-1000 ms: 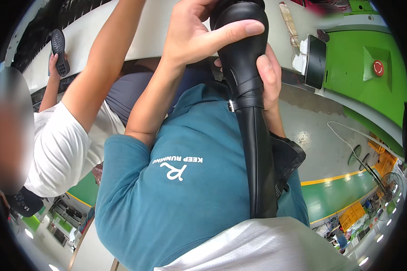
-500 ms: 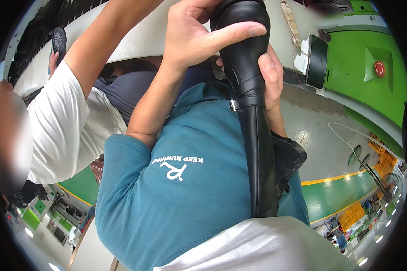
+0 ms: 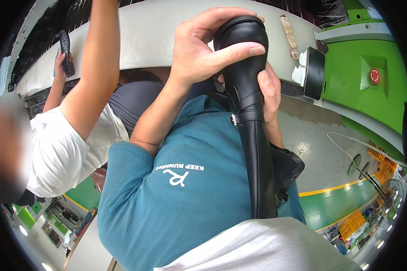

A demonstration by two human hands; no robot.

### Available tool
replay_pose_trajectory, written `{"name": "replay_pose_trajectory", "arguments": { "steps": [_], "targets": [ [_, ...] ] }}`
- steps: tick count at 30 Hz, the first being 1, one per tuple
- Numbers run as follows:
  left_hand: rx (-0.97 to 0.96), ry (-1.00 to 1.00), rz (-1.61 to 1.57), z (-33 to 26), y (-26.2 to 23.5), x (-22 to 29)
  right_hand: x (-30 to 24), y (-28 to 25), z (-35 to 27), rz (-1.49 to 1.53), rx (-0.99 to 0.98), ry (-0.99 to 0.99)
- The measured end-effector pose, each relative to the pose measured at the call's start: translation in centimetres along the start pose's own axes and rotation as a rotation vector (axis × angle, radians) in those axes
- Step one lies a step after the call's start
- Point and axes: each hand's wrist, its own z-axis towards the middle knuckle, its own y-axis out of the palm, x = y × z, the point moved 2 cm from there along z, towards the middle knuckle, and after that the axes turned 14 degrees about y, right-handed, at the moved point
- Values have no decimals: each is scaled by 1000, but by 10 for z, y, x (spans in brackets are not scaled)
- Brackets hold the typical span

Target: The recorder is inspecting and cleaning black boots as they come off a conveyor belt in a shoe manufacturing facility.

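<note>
A tall black leather boot lies lengthwise in front of my chest, toe pointing away and shaft toward me. My left hand is closed around the rounded toe, thumb across the top and fingers over the far end. Against the right side of the foot press the fingers of my right hand; the rest of that hand is partly hidden behind the boot. Straps with a small silver buckle cross the ankle. A black flap-like piece shows beside the shaft; whether it belongs to this boot I cannot tell.
A long white work surface runs across the far side. On it lies a tan-wrapped strip. At right stand a dark phone and a green machine with a red button. A co-worker at left holds a black sole.
The boot's toe and my hands sit slightly lower in the picture, and more of the white surface shows. My grip looks the same. The co-worker's near arm has swung more upright.
</note>
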Motion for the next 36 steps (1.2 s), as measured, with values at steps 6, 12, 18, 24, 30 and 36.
{"name": "replay_pose_trajectory", "arguments": {
  "steps": [6, 12, 18, 24, 30, 36],
  "targets": [
    [44, 11, -20, 1, 2, 4, -4, 0, -1, -12, -3, -19],
    [-16, 101, 164, 2, 2, 4, -7, -3, -3, -206, 65, -44],
    [-35, 83, 104, -5, 2, 4, -11, 9, -4, -134, 24, 17],
    [-24, 149, 182, -3, 3, 9, -8, 3, -3, 44, -66, -22],
    [-1, 167, 226, -5, 6, 9, -11, 8, -5, 42, -21, -28],
    [20, 59, 217, -14, 8, 10, -13, 11, -8, 4, 27, -14]
  ]
}}
